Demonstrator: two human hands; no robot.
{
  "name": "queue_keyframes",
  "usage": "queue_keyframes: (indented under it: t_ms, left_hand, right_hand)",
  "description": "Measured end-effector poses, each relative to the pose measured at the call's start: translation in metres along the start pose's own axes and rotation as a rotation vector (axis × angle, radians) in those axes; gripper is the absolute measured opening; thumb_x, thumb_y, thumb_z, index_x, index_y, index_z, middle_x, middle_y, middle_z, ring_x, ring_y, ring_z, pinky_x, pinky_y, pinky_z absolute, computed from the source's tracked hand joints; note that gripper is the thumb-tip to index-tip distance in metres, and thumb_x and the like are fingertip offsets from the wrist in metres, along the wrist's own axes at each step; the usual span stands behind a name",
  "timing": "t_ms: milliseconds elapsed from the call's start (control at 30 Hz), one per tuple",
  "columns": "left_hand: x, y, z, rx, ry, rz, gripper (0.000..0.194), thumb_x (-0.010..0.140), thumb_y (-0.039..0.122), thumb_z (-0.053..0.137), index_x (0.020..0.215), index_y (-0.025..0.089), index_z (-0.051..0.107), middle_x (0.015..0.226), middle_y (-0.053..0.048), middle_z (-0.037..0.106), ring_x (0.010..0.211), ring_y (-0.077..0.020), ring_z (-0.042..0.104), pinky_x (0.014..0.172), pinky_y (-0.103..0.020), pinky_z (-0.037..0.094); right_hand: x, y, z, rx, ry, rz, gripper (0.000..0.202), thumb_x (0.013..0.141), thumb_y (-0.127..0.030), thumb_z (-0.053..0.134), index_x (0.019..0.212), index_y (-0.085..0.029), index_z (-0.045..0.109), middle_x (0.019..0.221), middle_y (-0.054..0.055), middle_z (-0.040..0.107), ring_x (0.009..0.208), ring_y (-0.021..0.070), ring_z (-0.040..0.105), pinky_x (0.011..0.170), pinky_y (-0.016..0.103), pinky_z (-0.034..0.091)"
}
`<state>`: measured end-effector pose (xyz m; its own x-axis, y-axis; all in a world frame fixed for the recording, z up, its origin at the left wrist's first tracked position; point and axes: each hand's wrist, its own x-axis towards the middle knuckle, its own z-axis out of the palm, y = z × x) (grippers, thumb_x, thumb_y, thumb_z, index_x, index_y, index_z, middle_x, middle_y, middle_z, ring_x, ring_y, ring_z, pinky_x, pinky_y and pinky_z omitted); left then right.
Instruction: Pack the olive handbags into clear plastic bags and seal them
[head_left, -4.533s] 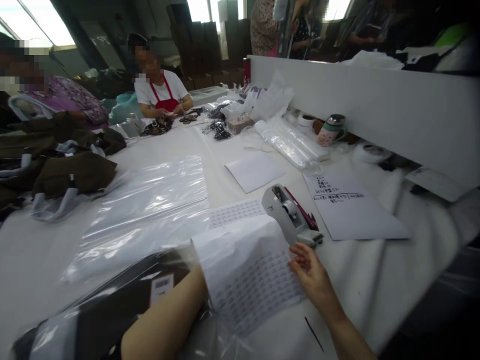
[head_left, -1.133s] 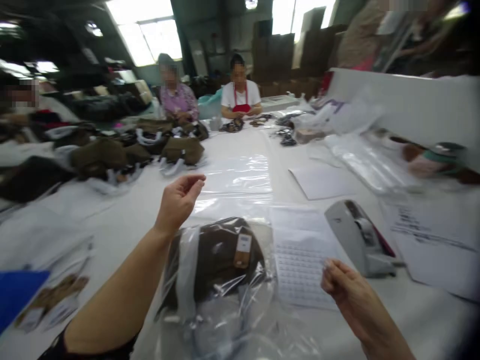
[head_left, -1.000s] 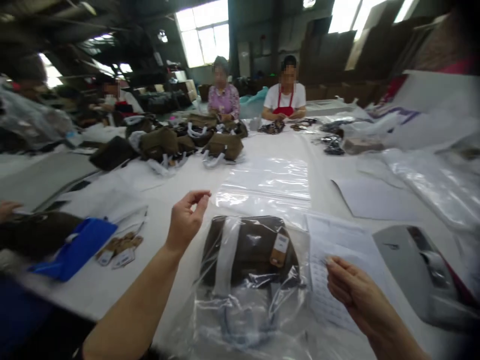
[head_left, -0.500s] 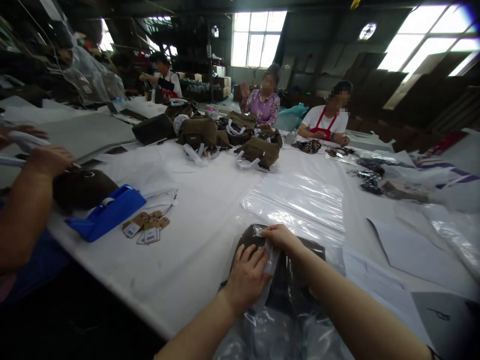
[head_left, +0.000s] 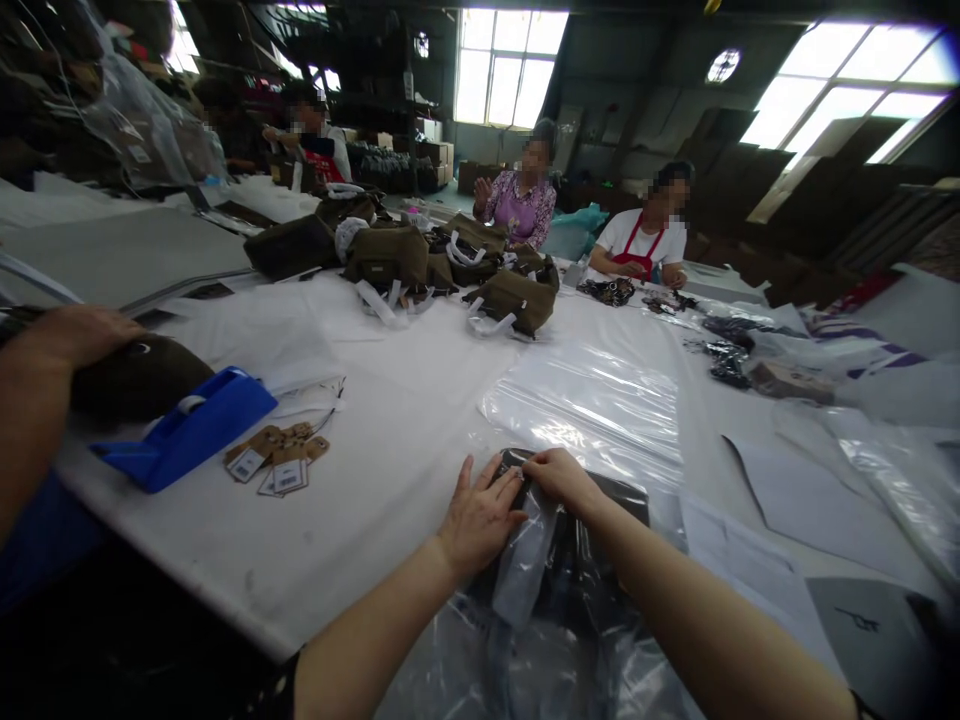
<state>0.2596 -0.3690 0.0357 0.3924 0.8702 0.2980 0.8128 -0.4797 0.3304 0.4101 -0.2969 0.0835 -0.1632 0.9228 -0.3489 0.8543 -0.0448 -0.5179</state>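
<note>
A dark bag in a clear plastic cover lies on the white table in front of me. My left hand rests on its upper left part, fingers spread. Beside it, my right hand pinches the plastic near the bag's top edge, the fingers pressed together. A whitish translucent strip runs down the cover below both hands. Just beyond the bag lie flat clear plastic bags.
A blue tape dispenser and several paper tags lie at left, near another person's hand. Brown bags are piled farther back. Papers lie at right. Several people are around the table.
My left hand has shifted up and left over the cover, its fingers more spread, uncovering more of the strip. My right hand keeps its pinch. The other person's hand at left has moved lower.
</note>
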Motion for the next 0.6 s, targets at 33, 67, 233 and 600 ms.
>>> queue_keyframes:
  t_ms: [33, 67, 233, 600]
  left_hand:
    - [0.002, 0.0, 0.002, 0.008, -0.008, 0.007, 0.046, 0.091, 0.046, 0.037, 0.13, 0.024, 0.042, 0.133, -0.004, 0.049, 0.135, -0.0235, 0.025, 0.11, -0.057, 0.012]
    - [0.003, 0.0, 0.003, 0.007, -0.013, 0.01, 0.046, 0.091, 0.046, 0.037, 0.131, 0.024, 0.04, 0.134, -0.004, 0.048, 0.135, -0.0229, 0.025, 0.11, -0.057, 0.012]
    - [-0.012, -0.003, -0.01, -0.184, 0.006, -0.095, 0.043, 0.089, 0.039, 0.043, 0.129, 0.023, 0.043, 0.136, -0.008, 0.044, 0.133, -0.0244, 0.028, 0.108, -0.052, 0.023]
    - [-0.204, 0.003, -0.022, -0.983, -0.393, -0.938, 0.033, 0.074, 0.048, 0.054, 0.076, 0.015, 0.056, 0.061, 0.002, 0.05, 0.062, -0.0148, 0.048, 0.059, -0.025, 0.036]
  right_hand:
    - [-0.005, -0.003, -0.001, -0.059, 0.038, -0.047, 0.025, 0.081, -0.025, 0.048, 0.088, -0.018, 0.071, 0.076, 0.006, 0.068, 0.072, 0.0183, 0.061, 0.062, 0.025, 0.041]
    - [-0.011, -0.004, -0.002, -0.117, 0.066, -0.097, 0.026, 0.083, -0.027, 0.047, 0.093, -0.02, 0.07, 0.083, 0.007, 0.068, 0.079, 0.0206, 0.061, 0.068, 0.027, 0.042]
    - [-0.034, -0.006, -0.01, -0.341, 0.072, -0.232, 0.029, 0.088, -0.033, 0.043, 0.089, -0.023, 0.07, 0.08, 0.01, 0.068, 0.079, 0.0276, 0.062, 0.073, 0.036, 0.041]
    - [-0.047, -0.075, 0.097, -0.658, -0.723, -1.241, 0.068, 0.071, -0.033, 0.068, 0.133, -0.023, 0.042, 0.126, 0.006, 0.054, 0.113, 0.0247, 0.048, 0.093, 0.033, 0.038]
